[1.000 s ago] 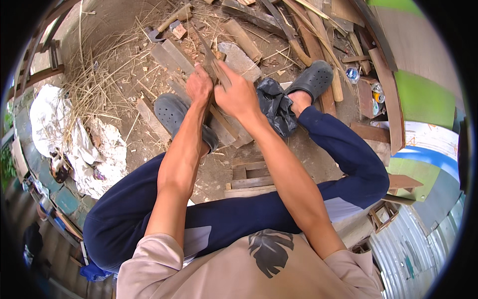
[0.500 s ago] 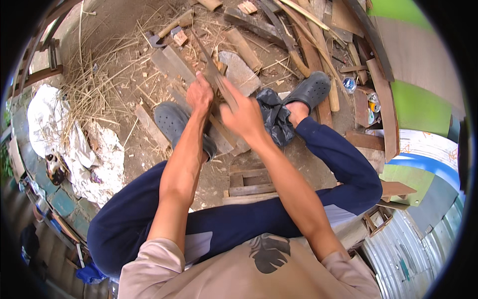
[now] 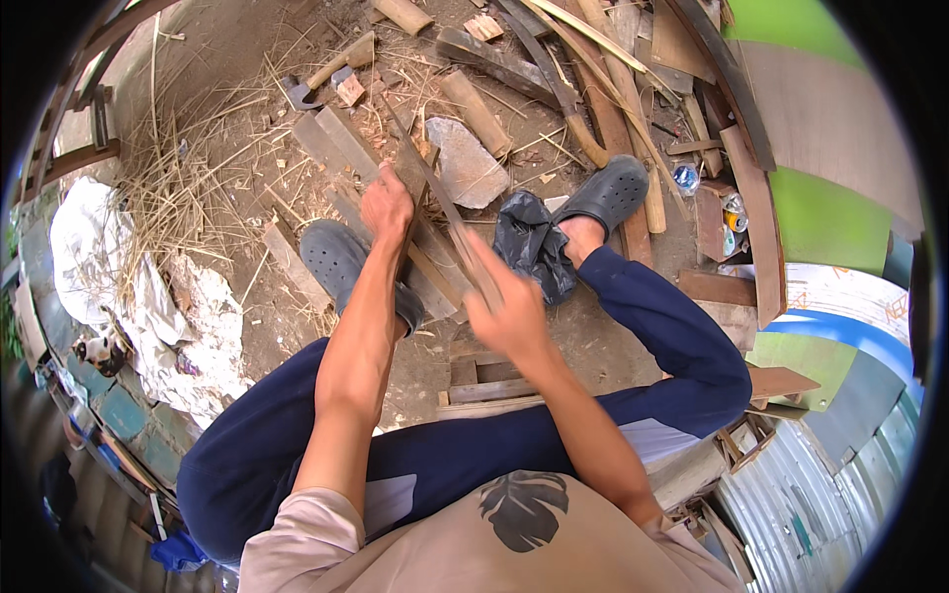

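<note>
My right hand (image 3: 509,308), slightly blurred, is closed round the near end of a handsaw (image 3: 441,193). Its long, narrow blade tapers away from me and slants up to the left. Beside it my left hand (image 3: 387,205) is closed on a narrow wooden strip (image 3: 422,194), pressing it down over other boards. The blade lies close along the strip's right side; whether its edge touches the wood cannot be made out. Under and beyond my left hand lie flat boards (image 3: 346,138). My left foot, in a grey clog (image 3: 334,259), rests beside them.
A hammer (image 3: 334,69) lies beyond the boards, near straw-like strips (image 3: 188,188). Right of the blade are a flat stone (image 3: 463,163) and a black plastic bag (image 3: 529,242) by my right clog (image 3: 615,190). Farther right lie a wooden-handled blade (image 3: 583,133) and stacked planks. White sheeting (image 3: 94,237) lies left.
My right hand has drawn the handsaw back toward my body and slightly right. My left hand keeps its hold on the strip. The whole view has shifted a little.
</note>
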Available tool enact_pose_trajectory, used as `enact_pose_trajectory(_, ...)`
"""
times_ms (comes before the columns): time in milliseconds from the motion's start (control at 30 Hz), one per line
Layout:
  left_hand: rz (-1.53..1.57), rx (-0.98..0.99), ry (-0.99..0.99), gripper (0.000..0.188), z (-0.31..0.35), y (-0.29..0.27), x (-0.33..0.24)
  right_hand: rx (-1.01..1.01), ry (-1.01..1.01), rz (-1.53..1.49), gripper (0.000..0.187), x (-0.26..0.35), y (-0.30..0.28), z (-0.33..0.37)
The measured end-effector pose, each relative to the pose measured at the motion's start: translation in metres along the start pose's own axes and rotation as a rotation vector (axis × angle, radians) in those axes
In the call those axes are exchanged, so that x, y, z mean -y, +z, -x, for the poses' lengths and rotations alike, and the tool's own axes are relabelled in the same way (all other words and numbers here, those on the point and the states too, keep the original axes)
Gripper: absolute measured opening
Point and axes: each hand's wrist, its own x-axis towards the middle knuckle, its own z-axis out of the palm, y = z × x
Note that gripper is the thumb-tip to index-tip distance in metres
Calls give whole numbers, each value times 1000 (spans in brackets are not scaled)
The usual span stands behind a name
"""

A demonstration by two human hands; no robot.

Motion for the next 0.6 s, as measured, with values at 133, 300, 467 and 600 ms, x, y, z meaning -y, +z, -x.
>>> enact_pose_trajectory(133, -14, -27, -24, 76, -4, 0, 5, 15, -44, 47, 69, -1, -38, 95)
enact_pose_trajectory(300, -18, 72, 47, 76, 2, 22, -6, 6, -2, 126, 66, -39, 23, -71)
enact_pose_trajectory(467, -17, 13, 36, 74, -16, 3, 4, 0, -16, -44, 67, 3, -4, 8)
enact_pose_trajectory(600, -5, 10, 16, 74, -7, 3, 13, 0, -60, 72, 71, 4, -45, 106)
